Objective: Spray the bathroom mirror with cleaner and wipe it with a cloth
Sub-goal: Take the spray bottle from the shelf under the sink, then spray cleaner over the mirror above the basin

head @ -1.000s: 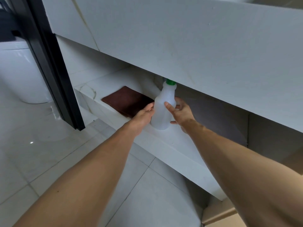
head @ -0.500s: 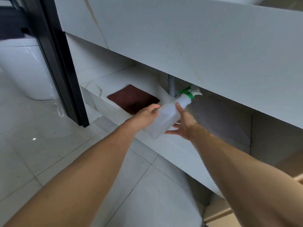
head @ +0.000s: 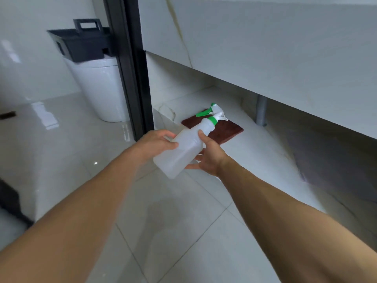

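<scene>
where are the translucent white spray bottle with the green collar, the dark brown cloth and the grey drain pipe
translucent white spray bottle (head: 181, 152), head view, mid body
dark brown cloth (head: 228, 130), head view, right half
grey drain pipe (head: 261, 111), head view, mid shaft

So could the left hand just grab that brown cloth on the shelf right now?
Probably not at once: the left hand is busy gripping the spray bottle together with the right hand. The brown cloth lies uncovered on the shelf just beyond, so freeing that hand should be enough.

floor (head: 173, 231): glossy pale tiles | vanity (head: 265, 48): white marble | door frame (head: 132, 68): black | toilet (head: 100, 88): white
</scene>
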The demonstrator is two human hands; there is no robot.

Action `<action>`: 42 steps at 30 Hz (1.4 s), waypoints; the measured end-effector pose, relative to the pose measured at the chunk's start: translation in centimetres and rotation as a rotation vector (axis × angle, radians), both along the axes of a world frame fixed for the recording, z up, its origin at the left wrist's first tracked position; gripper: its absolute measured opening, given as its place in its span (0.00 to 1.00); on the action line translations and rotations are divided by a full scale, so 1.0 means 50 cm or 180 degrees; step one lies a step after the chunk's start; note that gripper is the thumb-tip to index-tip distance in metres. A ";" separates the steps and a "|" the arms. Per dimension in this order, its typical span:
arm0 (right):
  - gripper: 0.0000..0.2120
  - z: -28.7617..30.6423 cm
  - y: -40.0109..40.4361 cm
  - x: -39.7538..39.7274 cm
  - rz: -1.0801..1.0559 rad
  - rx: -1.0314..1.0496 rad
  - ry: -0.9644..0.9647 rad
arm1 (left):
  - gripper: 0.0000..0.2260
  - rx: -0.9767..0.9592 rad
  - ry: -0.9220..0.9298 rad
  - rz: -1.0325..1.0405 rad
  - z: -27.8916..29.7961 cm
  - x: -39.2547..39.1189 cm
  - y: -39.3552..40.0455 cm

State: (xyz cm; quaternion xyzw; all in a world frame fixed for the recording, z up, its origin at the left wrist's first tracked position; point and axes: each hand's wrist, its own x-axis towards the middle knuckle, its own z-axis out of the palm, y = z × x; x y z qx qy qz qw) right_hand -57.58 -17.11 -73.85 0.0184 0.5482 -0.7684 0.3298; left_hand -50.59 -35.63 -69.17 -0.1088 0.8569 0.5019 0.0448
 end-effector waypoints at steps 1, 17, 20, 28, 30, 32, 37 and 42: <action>0.14 0.006 -0.027 0.004 0.0071 -0.0006 0.0024 | 0.16 -0.0062 -0.0030 0.0055 0.010 0.014 -0.022; 0.15 0.478 -0.333 0.056 0.1225 -0.0008 0.1394 | 0.30 0.0118 0.1097 0.1361 0.357 0.156 -0.210; 0.17 0.675 -0.316 0.032 0.1239 0.0106 0.1681 | 0.31 0.0251 0.1208 0.1256 0.542 0.128 -0.199; 0.18 1.210 -0.188 -0.062 0.0965 0.0374 0.2168 | 0.33 0.0413 0.1526 0.0782 1.070 0.012 -0.101; 0.18 1.344 -0.143 -0.087 0.0829 0.0386 0.2275 | 0.31 0.0390 0.1605 0.0596 1.203 -0.023 -0.067; 0.18 1.470 -0.099 -0.113 0.0686 0.0420 0.2365 | 0.30 0.0360 0.1705 0.0454 1.326 -0.062 -0.031; 0.14 1.716 0.008 -0.159 0.0260 0.0509 0.2624 | 0.30 0.0253 0.2056 0.0144 1.555 -0.162 0.057; 0.16 1.857 0.098 -0.184 -0.0213 0.0482 0.2816 | 0.31 0.0374 0.2379 -0.0197 1.689 -0.239 0.143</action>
